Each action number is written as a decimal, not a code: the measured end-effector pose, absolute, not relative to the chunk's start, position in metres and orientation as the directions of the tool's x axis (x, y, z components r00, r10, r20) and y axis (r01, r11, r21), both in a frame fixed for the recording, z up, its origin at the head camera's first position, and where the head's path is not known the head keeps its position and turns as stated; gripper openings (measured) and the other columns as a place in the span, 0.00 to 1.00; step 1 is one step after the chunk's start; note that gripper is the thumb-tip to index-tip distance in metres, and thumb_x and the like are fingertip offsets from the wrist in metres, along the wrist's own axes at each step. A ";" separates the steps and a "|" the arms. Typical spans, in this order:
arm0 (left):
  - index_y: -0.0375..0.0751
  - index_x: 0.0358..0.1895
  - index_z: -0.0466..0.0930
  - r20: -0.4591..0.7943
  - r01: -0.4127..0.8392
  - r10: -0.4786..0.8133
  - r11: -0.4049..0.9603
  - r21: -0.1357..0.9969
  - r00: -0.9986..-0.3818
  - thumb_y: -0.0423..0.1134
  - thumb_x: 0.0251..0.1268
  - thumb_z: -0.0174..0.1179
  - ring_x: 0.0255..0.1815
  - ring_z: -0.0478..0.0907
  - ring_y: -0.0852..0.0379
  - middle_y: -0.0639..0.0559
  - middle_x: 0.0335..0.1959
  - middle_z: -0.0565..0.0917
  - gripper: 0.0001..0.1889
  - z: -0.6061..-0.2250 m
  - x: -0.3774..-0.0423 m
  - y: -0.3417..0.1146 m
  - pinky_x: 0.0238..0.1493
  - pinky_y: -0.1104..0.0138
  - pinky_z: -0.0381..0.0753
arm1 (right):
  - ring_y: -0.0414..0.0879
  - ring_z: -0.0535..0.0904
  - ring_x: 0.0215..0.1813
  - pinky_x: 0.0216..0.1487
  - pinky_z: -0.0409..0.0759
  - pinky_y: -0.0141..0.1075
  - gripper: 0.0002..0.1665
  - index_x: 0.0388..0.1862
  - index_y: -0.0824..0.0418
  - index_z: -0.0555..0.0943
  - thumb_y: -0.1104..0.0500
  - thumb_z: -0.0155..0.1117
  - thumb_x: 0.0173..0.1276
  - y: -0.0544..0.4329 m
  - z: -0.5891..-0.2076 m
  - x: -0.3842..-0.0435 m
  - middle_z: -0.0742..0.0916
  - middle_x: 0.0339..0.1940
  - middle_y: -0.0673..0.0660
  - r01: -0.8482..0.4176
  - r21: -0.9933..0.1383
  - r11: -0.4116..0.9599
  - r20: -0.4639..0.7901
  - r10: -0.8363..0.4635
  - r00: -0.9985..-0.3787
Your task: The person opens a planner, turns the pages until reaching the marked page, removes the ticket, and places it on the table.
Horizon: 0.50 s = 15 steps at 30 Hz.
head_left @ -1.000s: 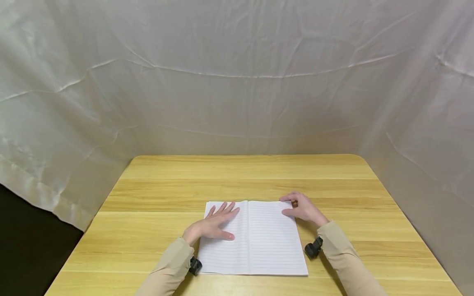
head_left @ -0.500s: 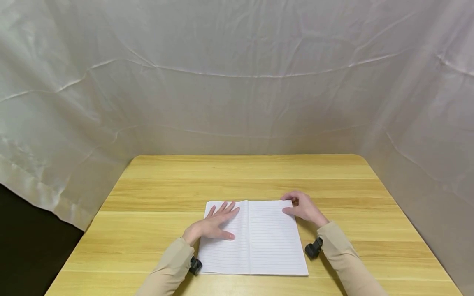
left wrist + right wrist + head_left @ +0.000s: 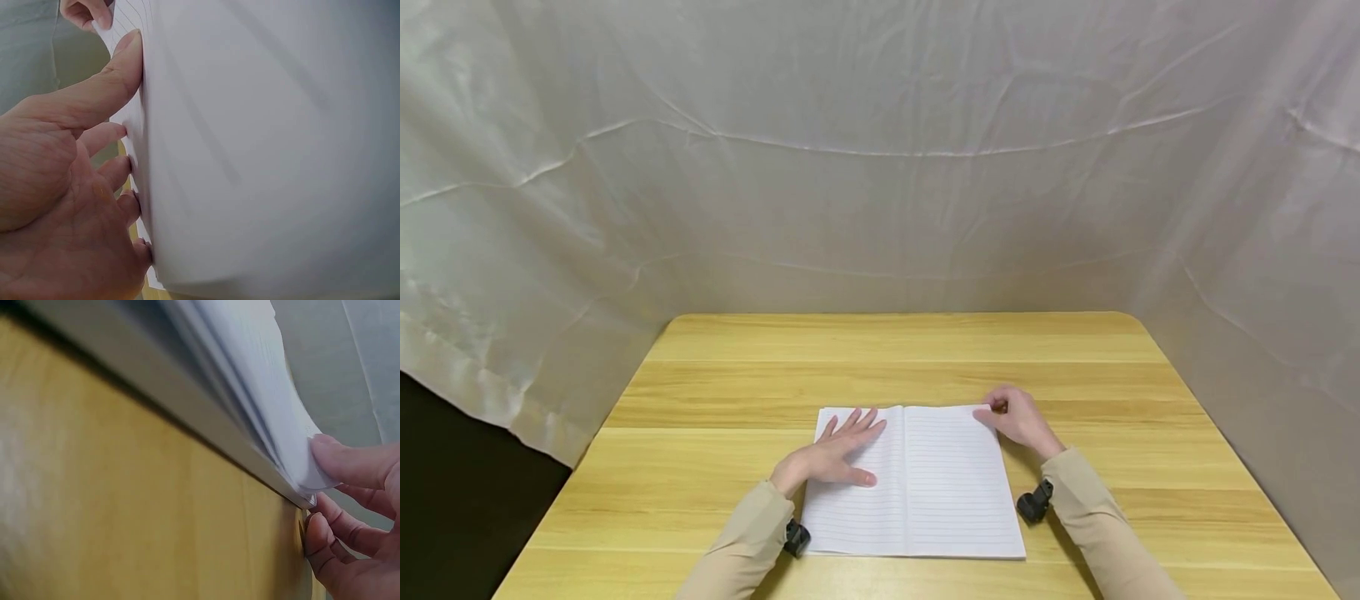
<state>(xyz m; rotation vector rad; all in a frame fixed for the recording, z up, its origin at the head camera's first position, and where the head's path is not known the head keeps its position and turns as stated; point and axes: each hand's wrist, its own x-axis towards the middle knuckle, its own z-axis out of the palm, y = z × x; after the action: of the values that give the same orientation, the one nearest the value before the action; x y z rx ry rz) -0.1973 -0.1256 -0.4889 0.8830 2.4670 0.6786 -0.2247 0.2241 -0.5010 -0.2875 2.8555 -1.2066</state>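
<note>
White-paged notebook [image 3: 955,500], open: we find our left hand [image 3: 835,458] spread at ten o'clock, apparently steadying it; our right hand [image 3: 1017,418] pinches a page corner [image 3: 306,470] at two.

I see the right hand [image 3: 1019,421] has curled tighter: its thumb [image 3: 353,464] has slid up to the page [image 3: 278,412] corner, now pinched between thumb and fingers [image 3: 356,532].

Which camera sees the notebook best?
The head view, because both sides of the open notebook fit in. The left wrist view shows only part, very close; the right wrist view shows its edge up close.
</note>
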 end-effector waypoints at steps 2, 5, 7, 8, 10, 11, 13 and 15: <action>0.36 0.81 0.49 -0.227 0.462 0.673 0.677 0.573 -0.703 0.49 0.66 0.65 0.84 0.35 0.34 0.38 0.84 0.42 0.47 -0.489 -0.197 -0.126 0.79 0.33 0.30 | 0.45 0.74 0.36 0.36 0.72 0.33 0.09 0.36 0.65 0.86 0.58 0.69 0.68 0.224 -0.501 -0.225 0.85 0.40 0.62 -0.160 -0.710 0.686 0.051 -0.177 -0.983; 0.36 0.81 0.49 -0.228 0.461 0.673 0.676 0.575 -0.703 0.49 0.66 0.65 0.84 0.35 0.34 0.38 0.84 0.42 0.46 -0.488 -0.197 -0.125 0.80 0.34 0.30 | 0.46 0.75 0.37 0.38 0.74 0.35 0.09 0.35 0.65 0.86 0.59 0.67 0.69 0.224 -0.502 -0.225 0.86 0.42 0.64 -0.186 -0.702 0.687 0.075 -0.189 -0.979; 0.37 0.81 0.49 -0.229 0.460 0.672 0.677 0.575 -0.704 0.48 0.66 0.65 0.85 0.35 0.34 0.38 0.84 0.42 0.46 -0.487 -0.197 -0.125 0.80 0.34 0.30 | 0.47 0.77 0.38 0.39 0.75 0.36 0.09 0.35 0.65 0.87 0.59 0.66 0.70 0.224 -0.502 -0.226 0.86 0.43 0.65 -0.203 -0.700 0.685 0.093 -0.194 -0.977; 0.36 0.81 0.49 -0.230 0.459 0.671 0.678 0.575 -0.705 0.48 0.66 0.65 0.85 0.35 0.34 0.38 0.84 0.42 0.46 -0.487 -0.197 -0.125 0.80 0.34 0.30 | 0.48 0.78 0.39 0.40 0.76 0.37 0.10 0.35 0.65 0.88 0.59 0.66 0.71 0.224 -0.503 -0.226 0.86 0.43 0.65 -0.209 -0.698 0.685 0.102 -0.194 -0.976; 0.37 0.81 0.49 -0.233 0.455 0.669 0.680 0.575 -0.705 0.48 0.66 0.65 0.85 0.35 0.35 0.38 0.84 0.42 0.46 -0.487 -0.196 -0.125 0.80 0.34 0.30 | 0.49 0.80 0.41 0.41 0.79 0.39 0.11 0.37 0.67 0.89 0.60 0.64 0.72 0.224 -0.503 -0.226 0.87 0.44 0.65 -0.221 -0.694 0.685 0.116 -0.196 -0.974; 0.37 0.81 0.49 -0.235 0.453 0.668 0.681 0.575 -0.706 0.48 0.66 0.65 0.85 0.35 0.35 0.38 0.84 0.42 0.46 -0.486 -0.196 -0.125 0.80 0.34 0.30 | 0.51 0.81 0.42 0.42 0.81 0.40 0.12 0.39 0.67 0.89 0.60 0.64 0.72 0.224 -0.503 -0.226 0.87 0.44 0.66 -0.225 -0.692 0.686 0.121 -0.197 -0.973; 0.37 0.81 0.49 -0.240 0.451 0.667 0.683 0.575 -0.705 0.48 0.66 0.65 0.85 0.34 0.35 0.38 0.84 0.41 0.46 -0.486 -0.196 -0.125 0.80 0.34 0.30 | 0.53 0.83 0.44 0.44 0.83 0.43 0.13 0.42 0.69 0.89 0.61 0.62 0.73 0.224 -0.503 -0.225 0.87 0.45 0.66 -0.231 -0.692 0.684 0.130 -0.197 -0.972; 0.37 0.81 0.49 -0.242 0.448 0.666 0.684 0.576 -0.705 0.48 0.66 0.65 0.85 0.34 0.35 0.38 0.84 0.41 0.46 -0.486 -0.196 -0.125 0.80 0.35 0.30 | 0.55 0.83 0.45 0.46 0.84 0.46 0.14 0.45 0.69 0.88 0.61 0.61 0.74 0.224 -0.503 -0.224 0.87 0.46 0.66 -0.244 -0.690 0.682 0.143 -0.202 -0.969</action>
<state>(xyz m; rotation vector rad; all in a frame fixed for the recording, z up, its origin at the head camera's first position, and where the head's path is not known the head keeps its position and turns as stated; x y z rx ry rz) -0.1961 -0.1249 -0.4861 0.8646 2.4591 0.6775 -0.2243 0.2236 -0.5030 -0.3886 2.9313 -1.2153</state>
